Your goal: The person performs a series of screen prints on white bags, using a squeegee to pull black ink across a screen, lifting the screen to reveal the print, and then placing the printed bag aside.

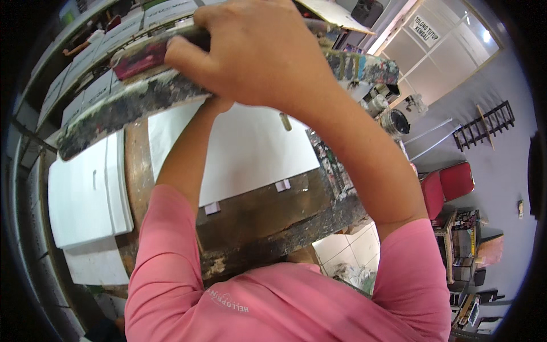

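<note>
Right hand [259, 54] clamped, fingers curled, over the near edge of a long paint-crusted wooden screen frame [131, 100] — long axis running left to right, tilted up above the stained wooden printing table [268, 222]. Left hand reaching up beneath the frame (hidden behind the right, grip impossible to tell). White paper sheet [250, 148] lying flat on the table below; stack of white sheets [85, 194] to the left.

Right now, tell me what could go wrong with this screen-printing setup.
1. The right hand grips the paint-crusted frame raised over the white sheet; a slip could drop it and smear the sheet.
2. The left hand is hidden under the frame and could get pinched.
3. Jars crowd the table's far edge and might be knocked.
</note>
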Demonstrator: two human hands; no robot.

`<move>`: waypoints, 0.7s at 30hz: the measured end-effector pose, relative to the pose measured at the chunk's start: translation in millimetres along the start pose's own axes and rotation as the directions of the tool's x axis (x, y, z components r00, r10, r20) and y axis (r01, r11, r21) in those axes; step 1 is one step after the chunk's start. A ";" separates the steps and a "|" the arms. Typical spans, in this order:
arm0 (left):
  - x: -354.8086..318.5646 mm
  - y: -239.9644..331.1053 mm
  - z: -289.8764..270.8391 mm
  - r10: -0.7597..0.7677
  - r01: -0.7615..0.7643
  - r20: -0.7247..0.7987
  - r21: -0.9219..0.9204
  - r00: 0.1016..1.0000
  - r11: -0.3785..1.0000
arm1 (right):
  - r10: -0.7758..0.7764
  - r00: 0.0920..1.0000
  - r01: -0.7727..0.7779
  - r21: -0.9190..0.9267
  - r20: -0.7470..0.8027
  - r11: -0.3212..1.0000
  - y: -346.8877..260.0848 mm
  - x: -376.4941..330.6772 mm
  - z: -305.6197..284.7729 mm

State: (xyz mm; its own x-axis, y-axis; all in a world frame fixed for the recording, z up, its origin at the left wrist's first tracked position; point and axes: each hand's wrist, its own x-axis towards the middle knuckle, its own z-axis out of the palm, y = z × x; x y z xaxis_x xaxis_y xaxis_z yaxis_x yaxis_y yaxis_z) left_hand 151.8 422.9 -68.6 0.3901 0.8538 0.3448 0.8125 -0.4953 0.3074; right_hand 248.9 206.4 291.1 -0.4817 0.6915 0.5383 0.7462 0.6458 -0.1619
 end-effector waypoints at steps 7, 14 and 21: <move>39.4 30.2 40.1 -0.101 0.102 0.068 -0.012 0.993 0.995 | -0.105 0.990 0.112 0.076 -0.092 0.991 18.4 -6.4 -0.8; 41.1 41.0 42.6 -0.132 0.134 0.059 -0.040 0.990 0.990 | -0.098 0.995 0.100 0.132 -0.026 0.986 20.8 -1.9 -8.6; 31.0 38.7 34.0 -0.167 0.167 0.005 -0.063 0.986 0.984 | -0.075 0.994 0.057 0.217 0.076 0.974 14.5 10.0 -17.5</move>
State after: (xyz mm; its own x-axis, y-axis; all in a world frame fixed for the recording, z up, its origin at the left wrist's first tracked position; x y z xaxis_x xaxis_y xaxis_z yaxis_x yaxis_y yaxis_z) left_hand 210.0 435.6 -76.2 0.2513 0.9252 0.2842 0.8374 -0.3551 0.4156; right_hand 263.0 217.0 308.6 -0.5701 0.6635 0.4846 0.5996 0.7392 -0.3066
